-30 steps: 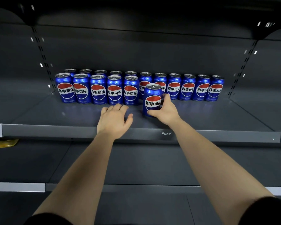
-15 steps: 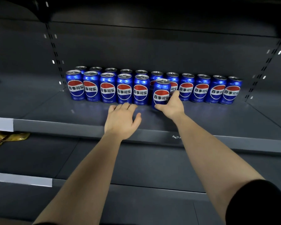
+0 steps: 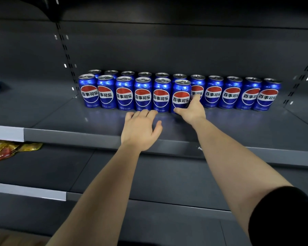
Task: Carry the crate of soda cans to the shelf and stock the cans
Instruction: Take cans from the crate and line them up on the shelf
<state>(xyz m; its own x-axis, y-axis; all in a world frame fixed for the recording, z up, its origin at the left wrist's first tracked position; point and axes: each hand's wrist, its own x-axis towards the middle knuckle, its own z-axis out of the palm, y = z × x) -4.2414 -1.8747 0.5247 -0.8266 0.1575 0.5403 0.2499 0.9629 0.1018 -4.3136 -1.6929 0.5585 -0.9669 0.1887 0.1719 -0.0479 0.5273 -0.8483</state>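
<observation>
Soda can (image 3: 180, 96) on shelf (image 3: 78, 125), pinched in fingers (image 3: 196, 98) of right hand (image 3: 192, 112); left hand (image 3: 139, 132) fingers loosely together.

Dark grey back panel (image 3: 167, 50), slotted uprights (image 3: 65, 55), yellow packets (image 3: 7, 150) lower left.

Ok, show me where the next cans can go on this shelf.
Bare shelf lies right of the can the right hand grips, before the single row. Left is crowded: cans two deep, left hand in front.
</observation>
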